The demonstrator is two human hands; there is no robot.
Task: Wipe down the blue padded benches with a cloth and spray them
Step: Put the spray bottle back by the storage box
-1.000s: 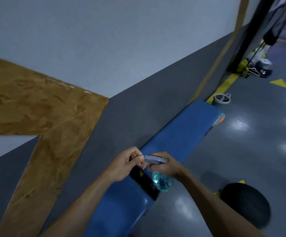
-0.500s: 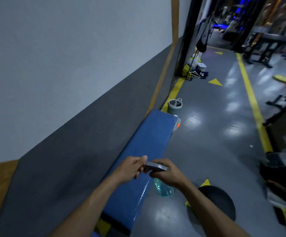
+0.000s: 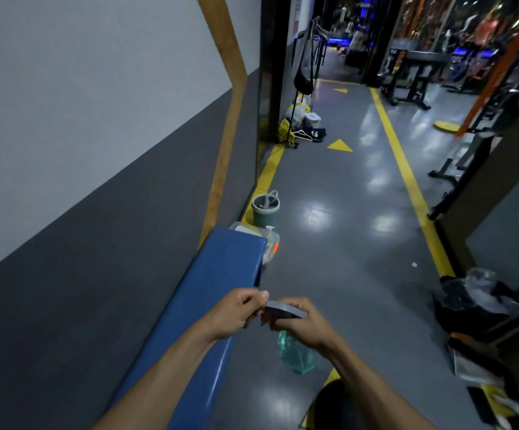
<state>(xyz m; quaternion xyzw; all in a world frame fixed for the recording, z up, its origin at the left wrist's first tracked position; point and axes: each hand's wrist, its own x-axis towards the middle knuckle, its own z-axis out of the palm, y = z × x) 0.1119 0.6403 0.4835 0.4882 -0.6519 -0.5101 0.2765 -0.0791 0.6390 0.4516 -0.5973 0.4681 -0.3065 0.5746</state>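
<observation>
A blue padded bench (image 3: 221,274) runs along the grey wall, from the bottom of the view up to its far end. My right hand (image 3: 301,327) grips the grey head of a spray bottle (image 3: 295,355), whose clear body with teal liquid hangs below my fist, over the floor just right of the bench. My left hand (image 3: 236,315) pinches the front tip of the grey spray head with curled fingers. Both hands meet above the bench's right edge. No cloth shows.
A grey bucket (image 3: 265,206) and a clear plastic container (image 3: 267,243) stand past the bench's far end. Yellow lines and triangles mark the glossy grey floor. Dark bags lie at the right (image 3: 484,305), a black round object (image 3: 338,408) near my feet, gym frames further back.
The view has swung up and right along the corridor, so the bench's far end and the gym floor show. Both hands keep the same hold on the spray head.
</observation>
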